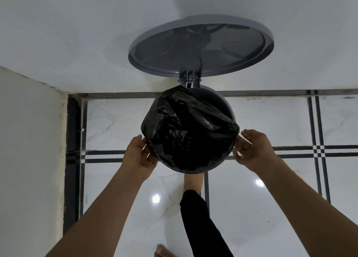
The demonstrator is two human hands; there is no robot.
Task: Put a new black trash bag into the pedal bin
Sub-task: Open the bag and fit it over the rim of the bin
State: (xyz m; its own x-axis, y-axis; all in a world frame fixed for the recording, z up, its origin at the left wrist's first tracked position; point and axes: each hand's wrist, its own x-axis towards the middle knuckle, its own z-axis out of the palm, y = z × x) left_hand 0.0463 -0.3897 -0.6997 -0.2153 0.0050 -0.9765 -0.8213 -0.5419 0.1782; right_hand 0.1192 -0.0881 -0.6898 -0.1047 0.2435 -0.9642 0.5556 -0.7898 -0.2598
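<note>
A grey round pedal bin point(225, 105) stands on the floor against the wall, its lid point(201, 47) swung up and open. The black trash bag point(186, 130) lies over the bin's mouth, folded over the near and left rim; the far right part of the rim is bare. My left hand point(138, 156) grips the bag's edge at the left side of the rim. My right hand point(251, 150) pinches the bag's edge at the right side. A foot under the bin's front rests where the pedal is hidden.
White walls stand behind the bin and at the left, forming a corner point(67, 94). The floor is glossy white tile with black stripe lines point(317, 152). My leg in black trousers point(199, 223) and a second bare foot point(164, 252) are below the bin.
</note>
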